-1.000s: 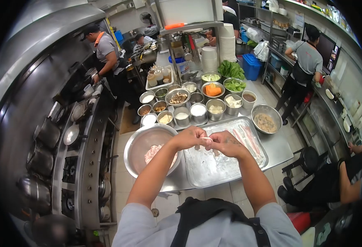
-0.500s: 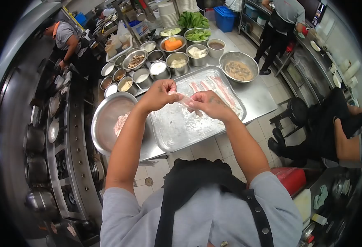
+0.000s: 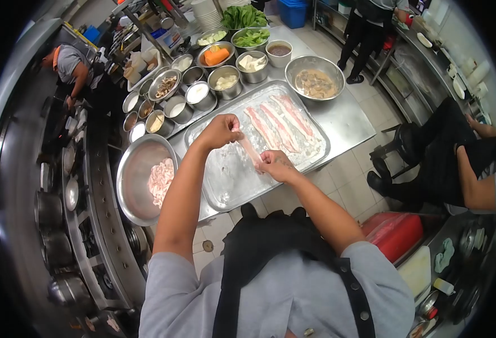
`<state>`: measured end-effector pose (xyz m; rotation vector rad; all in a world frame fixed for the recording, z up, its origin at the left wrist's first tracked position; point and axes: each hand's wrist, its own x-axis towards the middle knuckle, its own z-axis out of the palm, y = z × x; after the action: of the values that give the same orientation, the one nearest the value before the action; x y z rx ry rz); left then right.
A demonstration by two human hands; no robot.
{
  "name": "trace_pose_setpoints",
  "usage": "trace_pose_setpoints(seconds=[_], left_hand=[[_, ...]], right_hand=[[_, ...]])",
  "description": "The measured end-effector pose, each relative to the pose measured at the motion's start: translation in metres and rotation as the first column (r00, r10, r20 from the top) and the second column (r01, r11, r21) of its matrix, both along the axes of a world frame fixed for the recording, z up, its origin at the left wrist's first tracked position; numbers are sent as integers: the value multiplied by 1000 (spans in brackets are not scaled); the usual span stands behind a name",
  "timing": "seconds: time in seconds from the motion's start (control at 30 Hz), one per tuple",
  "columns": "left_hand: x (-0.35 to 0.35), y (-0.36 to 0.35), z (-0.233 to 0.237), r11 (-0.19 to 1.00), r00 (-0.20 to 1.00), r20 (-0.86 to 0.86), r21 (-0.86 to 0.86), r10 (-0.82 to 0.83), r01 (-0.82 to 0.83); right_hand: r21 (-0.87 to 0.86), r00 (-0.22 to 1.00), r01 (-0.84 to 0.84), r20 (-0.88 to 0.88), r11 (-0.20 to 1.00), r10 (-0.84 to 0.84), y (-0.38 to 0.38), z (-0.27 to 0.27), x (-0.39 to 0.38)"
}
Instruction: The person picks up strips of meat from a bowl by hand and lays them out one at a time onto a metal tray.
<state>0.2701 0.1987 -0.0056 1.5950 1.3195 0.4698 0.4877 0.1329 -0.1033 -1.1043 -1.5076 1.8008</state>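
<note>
While left hand [image 3: 219,132] and right hand [image 3: 276,165] pinch, meat [image 3: 250,150] seems taut.

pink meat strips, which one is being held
The pale strip stretched between the left hand and right hand; the other strips lie side by side on the tray.

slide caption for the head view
Left hand and right hand hold a pale strip between them above a metal tray bearing pinkish strips.
</note>
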Motion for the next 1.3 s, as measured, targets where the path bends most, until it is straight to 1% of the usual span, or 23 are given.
trace_pose_setpoints(seconds=[0.07,0.1,0.13,0.2,0.27,0.4,0.5,0.6,0.67,0.7,0.77,0.8,0.87,0.9,0.97,1.0,1.07,1.13,1.17,1.2,1.23,1.27,1.3], left_hand=[[-5,16,-6,1000,1000,-4,7,-6,6],[-7,23,-11,1000,999,-25,17,24,-23],[-9,31,-16,998,998,-45,29,54,-53],[-13,46,-29,998,997,-64,43,47,-44],[-16,62,-46,998,996,-66,2,67,-67],[-20,86,-75,1000,994,-108,16,-5,7],[-20,97,-91,997,994,-100,58,-41,47],[-19,102,-106,998,992,-120,56,-23,30],[-19,101,-112,990,977,-213,136,-14,43],[-18,100,-110,989,977,-214,138,-14,45],[-16,94,-106,985,936,-341,170,88,-31],[-16,93,-105,984,935,-342,176,91,-32],[-17,88,-106,916,881,-439,400,178,14],[-16,87,-107,914,879,-439,405,186,9],[-16,82,-109,836,830,-435,544,349,-67],[-15,81,-110,831,824,-433,551,366,-80],[-14,76,-108,752,857,-289,640,427,-159],[-11,63,-90,683,897,-207,718,391,-132],[-6,49,-67,730,906,-202,667,371,-150],[-3,33,-38,774,919,-189,610,347,-167],[-12,18,-16,765,901,-193,612,389,-199],[-21,3,3,778,917,-156,591,367,-211],[-31,-12,18,792,932,-116,569,343,-220]], right_hand=[[-29,997,70,25,997,-69,2,1,-6],[-32,997,74,30,997,-73,3,-1,-9],[-56,992,122,43,991,-119,6,-3,-12],[-85,983,177,62,981,-172,11,-11,-19],[-86,967,220,151,972,-206,18,-20,-24],[-133,942,325,138,936,-307,23,-28,-30],[-80,927,341,197,937,-321,28,-22,-30],[-125,917,349,248,929,-311,30,-16,-30],[-115,912,313,313,943,-265,30,-15,-29],[-114,912,314,311,943,-266,28,-13,-28],[-113,902,296,359,948,-239,24,-9,-25],[-108,903,295,356,949,-240,22,-11,-23],[-102,906,277,358,956,-224,16,-15,-18],[-96,908,271,356,958,-221,14,-14,-14],[-107,878,163,469,981,-95,10,-11,-7],[-100,880,148,467,984,-85,6,-8,-3],[197,685,3,714,980,-146,-3,4,2],[140,662,-79,748,987,-53,-4,28,6],[145,673,-132,739,981,-19,-5,33,6],[240,693,-130,716,962,-85,-7,37,8],[330,711,-119,686,936,-152,-8,42,8],[330,717,-156,686,931,-123,-6,50,6],[306,756,-170,650,937,-76,-4,60,4]])
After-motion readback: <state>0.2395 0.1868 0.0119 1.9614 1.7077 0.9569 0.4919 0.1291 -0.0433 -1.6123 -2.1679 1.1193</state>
